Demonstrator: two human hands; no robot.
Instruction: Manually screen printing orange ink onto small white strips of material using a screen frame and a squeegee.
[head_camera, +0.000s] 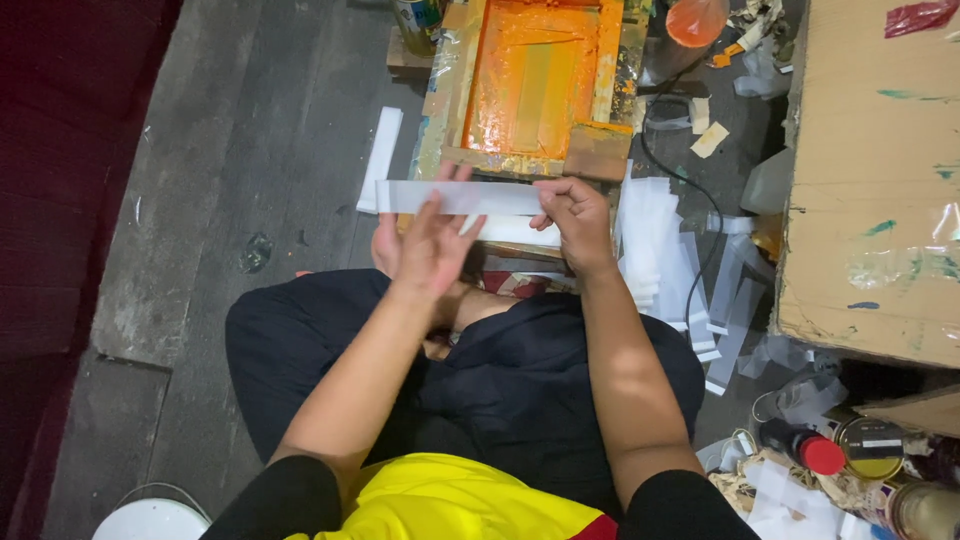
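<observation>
Grey, worn floor boards (250, 130) form the work surface; the person sits cross-legged on them in dark trousers (560, 370) and a yellow shirt (440, 505). A dark red wall or panel (60, 150) runs well to the left of the hands. A white bucket rim (150, 520) shows at the lower left, far behind the left hand.

A loose white strip (381, 155) lies on the floor just left of and above the left hand. The left hand (425, 240) is open, fingers spread and flat against a long, translucent plastic strip (460, 197), which stretches level between both hands. Beneath the hands, more white strips (515, 232) rest on the person's lap area.

Directly beyond the hands sits a wooden printing frame (530, 85), thickly coated in orange ink, with a squeegee (597, 150) on its near right corner.

The right hand (575, 215) is closed on the strip's right end, fingers curled over it.

Right of the right hand, a stack of clear strips (655, 245) is fanned across the floor, with a black cable (700, 215) crossing nearby. Further right stands a cardboard box (870, 170) smeared with paint. Below it, well right of the right forearm, are tins (870, 445) and a bottle with a red cap (805, 450).
</observation>
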